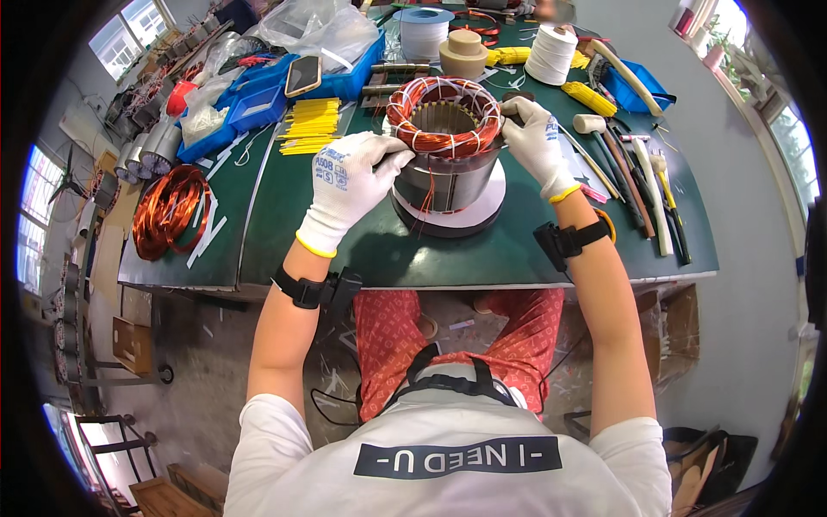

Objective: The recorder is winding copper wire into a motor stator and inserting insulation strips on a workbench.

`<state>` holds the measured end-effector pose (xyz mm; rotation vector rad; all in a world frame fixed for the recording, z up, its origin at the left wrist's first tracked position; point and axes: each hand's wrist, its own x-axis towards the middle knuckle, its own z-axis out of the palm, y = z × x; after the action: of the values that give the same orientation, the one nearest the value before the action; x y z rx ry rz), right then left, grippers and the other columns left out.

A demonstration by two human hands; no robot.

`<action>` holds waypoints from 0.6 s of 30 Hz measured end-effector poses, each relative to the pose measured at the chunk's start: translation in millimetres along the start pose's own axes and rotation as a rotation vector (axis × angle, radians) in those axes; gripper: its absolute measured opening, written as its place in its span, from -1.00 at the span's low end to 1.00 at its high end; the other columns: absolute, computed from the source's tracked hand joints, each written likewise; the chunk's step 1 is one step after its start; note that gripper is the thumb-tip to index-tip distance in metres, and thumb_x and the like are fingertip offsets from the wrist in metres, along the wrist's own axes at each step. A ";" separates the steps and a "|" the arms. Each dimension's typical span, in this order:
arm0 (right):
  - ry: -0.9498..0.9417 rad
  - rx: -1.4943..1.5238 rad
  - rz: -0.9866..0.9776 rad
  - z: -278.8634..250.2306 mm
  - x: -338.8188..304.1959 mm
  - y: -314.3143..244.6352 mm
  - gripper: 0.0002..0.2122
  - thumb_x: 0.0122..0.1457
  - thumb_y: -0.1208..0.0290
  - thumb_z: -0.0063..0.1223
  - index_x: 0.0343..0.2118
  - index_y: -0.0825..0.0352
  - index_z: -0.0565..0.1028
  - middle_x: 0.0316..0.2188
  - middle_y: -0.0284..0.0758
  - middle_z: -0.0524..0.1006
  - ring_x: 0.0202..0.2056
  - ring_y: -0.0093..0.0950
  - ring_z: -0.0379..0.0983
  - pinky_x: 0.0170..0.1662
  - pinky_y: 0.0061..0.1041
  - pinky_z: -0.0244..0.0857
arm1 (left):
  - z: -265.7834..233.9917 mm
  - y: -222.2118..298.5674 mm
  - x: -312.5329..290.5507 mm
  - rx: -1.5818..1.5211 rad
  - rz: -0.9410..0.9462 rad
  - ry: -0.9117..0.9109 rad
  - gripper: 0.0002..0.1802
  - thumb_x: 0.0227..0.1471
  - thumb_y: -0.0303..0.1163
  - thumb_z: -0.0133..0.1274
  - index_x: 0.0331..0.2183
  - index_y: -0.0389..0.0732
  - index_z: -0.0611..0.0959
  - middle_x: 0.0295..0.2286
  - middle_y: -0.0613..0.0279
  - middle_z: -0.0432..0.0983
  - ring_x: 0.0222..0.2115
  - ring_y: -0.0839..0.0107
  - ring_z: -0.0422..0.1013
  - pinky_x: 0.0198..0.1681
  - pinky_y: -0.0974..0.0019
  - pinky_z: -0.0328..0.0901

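Observation:
A motor stator (438, 179) stands upright on a round turntable with a white top (488, 200). Its top ring of copper winding (458, 143) is bound with white cord, and thin orange lead wires hang down its front. At the stator's upper left, my gloved left hand (351, 177) has thumb and fingertips pinched together beside the rim. My gloved right hand (536, 142) is closed against the right side of the winding, fingertips bent toward it. What either pinch holds, if anything, is too small to make out.
Left on the green table (327, 250) lie a copper wire coil (170, 213), yellow strips (311, 126) and blue bins (258, 109) with a phone (303, 76). Behind are a white cord spool (551, 55) and a wire reel (424, 34). A mallet (589, 125) and other tools lie right.

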<state>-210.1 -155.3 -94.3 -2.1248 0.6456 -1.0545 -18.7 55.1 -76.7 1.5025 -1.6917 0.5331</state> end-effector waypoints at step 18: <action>-0.060 -0.067 -0.023 -7.6 4.9 -2.2 -0.82 0.08 0.45 0.08 -0.30 0.40 0.60 -0.36 -0.13 0.60 -0.32 -0.34 0.58 -0.21 -0.44 0.42 | 2.0 7.5 4.0 0.020 -0.006 0.000 -0.90 -0.05 -0.35 0.26 -0.44 -0.13 0.69 -0.52 0.23 0.57 -0.51 0.20 0.49 -0.41 0.25 0.34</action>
<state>-213.4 -159.8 -86.8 -2.2180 0.6373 -0.9906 -26.4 52.7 -73.3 1.5216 -1.6858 0.5488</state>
